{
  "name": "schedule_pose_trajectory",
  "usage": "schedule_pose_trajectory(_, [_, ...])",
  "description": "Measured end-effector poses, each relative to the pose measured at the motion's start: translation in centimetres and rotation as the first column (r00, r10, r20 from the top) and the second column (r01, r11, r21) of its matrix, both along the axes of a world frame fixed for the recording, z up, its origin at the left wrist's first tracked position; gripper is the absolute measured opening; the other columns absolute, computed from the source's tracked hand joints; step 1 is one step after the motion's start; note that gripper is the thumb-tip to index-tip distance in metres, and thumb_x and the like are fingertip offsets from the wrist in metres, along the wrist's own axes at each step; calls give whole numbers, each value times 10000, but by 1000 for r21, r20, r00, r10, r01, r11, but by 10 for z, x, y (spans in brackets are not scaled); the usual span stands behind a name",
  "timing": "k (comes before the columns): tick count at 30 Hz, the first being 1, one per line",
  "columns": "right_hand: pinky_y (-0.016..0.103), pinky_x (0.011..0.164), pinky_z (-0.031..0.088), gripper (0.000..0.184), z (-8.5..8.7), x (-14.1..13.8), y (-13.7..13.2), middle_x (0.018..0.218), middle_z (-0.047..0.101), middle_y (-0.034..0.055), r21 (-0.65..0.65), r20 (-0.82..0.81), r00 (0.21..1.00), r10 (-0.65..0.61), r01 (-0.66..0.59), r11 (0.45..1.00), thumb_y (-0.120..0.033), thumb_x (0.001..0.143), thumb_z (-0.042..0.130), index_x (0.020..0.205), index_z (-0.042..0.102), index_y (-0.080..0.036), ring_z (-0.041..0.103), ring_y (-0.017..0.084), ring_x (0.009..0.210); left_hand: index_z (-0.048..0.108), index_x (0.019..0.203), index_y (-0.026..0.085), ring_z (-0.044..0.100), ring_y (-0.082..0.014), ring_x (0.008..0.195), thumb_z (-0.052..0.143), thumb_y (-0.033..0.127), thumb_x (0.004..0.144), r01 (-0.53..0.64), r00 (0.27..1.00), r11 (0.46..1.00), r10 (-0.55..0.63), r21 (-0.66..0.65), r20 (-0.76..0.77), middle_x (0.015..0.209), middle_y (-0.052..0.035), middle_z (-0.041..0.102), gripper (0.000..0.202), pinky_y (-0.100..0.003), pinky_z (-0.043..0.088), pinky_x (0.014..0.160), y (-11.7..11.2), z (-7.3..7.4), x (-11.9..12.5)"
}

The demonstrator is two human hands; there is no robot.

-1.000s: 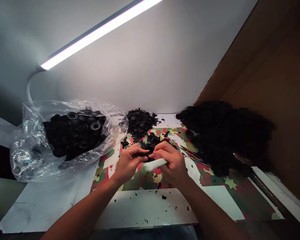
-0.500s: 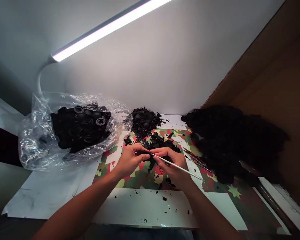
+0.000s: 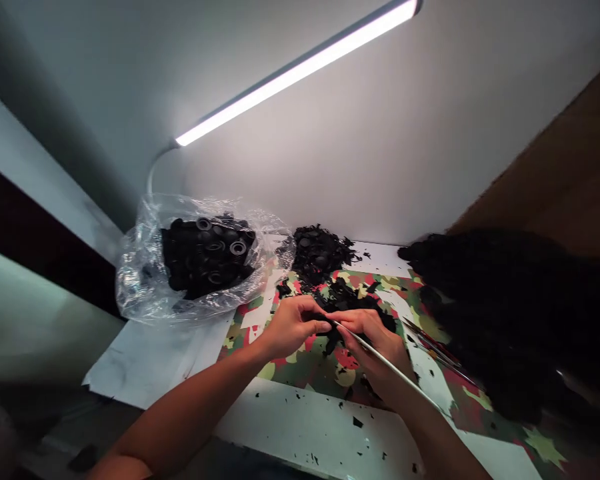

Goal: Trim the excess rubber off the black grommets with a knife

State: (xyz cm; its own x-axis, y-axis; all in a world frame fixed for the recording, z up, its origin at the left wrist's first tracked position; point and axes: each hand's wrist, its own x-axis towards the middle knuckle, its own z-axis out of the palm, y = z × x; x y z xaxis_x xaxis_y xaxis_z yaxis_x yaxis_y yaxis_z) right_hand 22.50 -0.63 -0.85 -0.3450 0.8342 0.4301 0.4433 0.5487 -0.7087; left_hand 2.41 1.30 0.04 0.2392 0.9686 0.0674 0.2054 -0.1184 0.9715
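Observation:
My left hand [image 3: 293, 327] is closed in a pinch on a small black piece, mostly covered by the fingertips. Close beside it, my right hand [image 3: 377, 337] grips a thin white stick [image 3: 395, 370], whose tip meets the left fingertips. The stick's long end slants down to the right over the right wrist. Both hands are just in front of a loose heap of black scraps [image 3: 347, 293] on a camouflage-patterned sheet [image 3: 295, 367].
A clear plastic bag [image 3: 135, 287] holds black ribbed rubber-like parts [image 3: 215, 250] at left. Behind lies a pile of black pieces [image 3: 320, 250]. A large black heap [image 3: 510, 313] fills the right, with thin pointed tools [image 3: 440, 353] beside it. A lit lamp [image 3: 300, 73] hangs above.
The camera view has turned left, so everything sits further right in the picture. Both hands keep the same hold, with the stick still at the left fingertips.

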Motion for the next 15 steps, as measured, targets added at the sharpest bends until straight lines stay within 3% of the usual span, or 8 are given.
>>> schedule_pose_trajectory(4, [405, 893, 526, 164, 1, 7, 0, 1140, 736, 20, 29, -11, 998, -59, 60, 998, -321, 993, 523, 1037, 681, -326, 664, 250, 1028, 780, 953, 208, 641, -174, 762, 801, 204, 735, 253, 952, 962, -227, 108, -204, 851, -33, 698, 219, -265, 501, 674, -4, 23, -16])
schedule_pose_trajectory(5, [416, 886, 531, 154, 3, 11, 0, 1132, 741, 21, 30, -6, 997, -80, 81, 996, -337, 989, 527, 1001, 680, -323, 675, 256, 1008, 770, 1010, 232, 653, -185, 806, 778, 179, 759, 282, 930, 948, -231, 150, -285, 904, -39, 712, 257, -279, 514, 710, -4, 30, -25])
schedule_pose_trajectory(6, [424, 875, 538, 147, 4, 15, -1, 1124, 748, 22, 25, 3, 995, -101, 101, 995, -354, 982, 535, 966, 677, -319, 686, 262, 984, 757, 1055, 252, 658, -198, 855, 738, 153, 792, 258, 916, 943, -170, 209, -364, 958, -45, 723, 281, -302, 524, 758, -2, 37, -37])
schedule_pose_trajectory(8, [426, 824, 554, 150, 5, 23, -3, 1098, 764, 27, 11, 14, 989, -145, 145, 989, -386, 965, 551, 904, 665, -309, 708, 269, 904, 727, 1122, 261, 644, -235, 980, 631, 105, 847, 63, 861, 922, 144, 383, -487, 1071, -74, 717, 330, -380, 510, 892, 8, 49, -68])
schedule_pose_trajectory(9, [417, 785, 561, 158, 5, 27, -5, 1084, 771, 32, 1, 15, 986, -166, 166, 986, -398, 959, 555, 888, 660, -304, 715, 266, 852, 728, 1118, 242, 625, -265, 1035, 593, 98, 858, -37, 772, 882, 323, 470, -547, 1092, -98, 711, 327, -427, 481, 948, 15, 52, -86])
schedule_pose_trajectory(11, [392, 719, 563, 176, 3, 32, -9, 1062, 780, 45, -33, 16, 980, -196, 197, 980, -411, 956, 553, 871, 649, -290, 716, 253, 769, 726, 1113, 195, 582, -332, 1136, 539, 116, 877, -172, 510, 783, 590, 598, -626, 1134, -149, 699, 312, -504, 423, 999, 33, 52, -123])
schedule_pose_trajectory(13, [371, 691, 558, 192, 2, 33, -12, 1058, 779, 57, -72, 24, 978, -208, 209, 975, -412, 960, 545, 864, 640, -275, 711, 244, 748, 717, 1134, 179, 495, -370, 1297, 474, 124, 900, -177, 328, 748, 658, 640, -678, 1267, -171, 670, 341, -557, 326, 1079, 50, 44, -154])
schedule_pose_trajectory(15, [360, 697, 552, 206, 2, 33, -14, 1066, 772, 61, -92, 28, 975, -222, 223, 970, -407, 961, 536, 848, 629, -263, 702, 236, 757, 694, 1180, 218, 413, -367, 1398, 448, 167, 922, -118, 284, 779, 621, 616, -730, 1375, -130, 637, 360, -609, 203, 1140, 62, 32, -173])
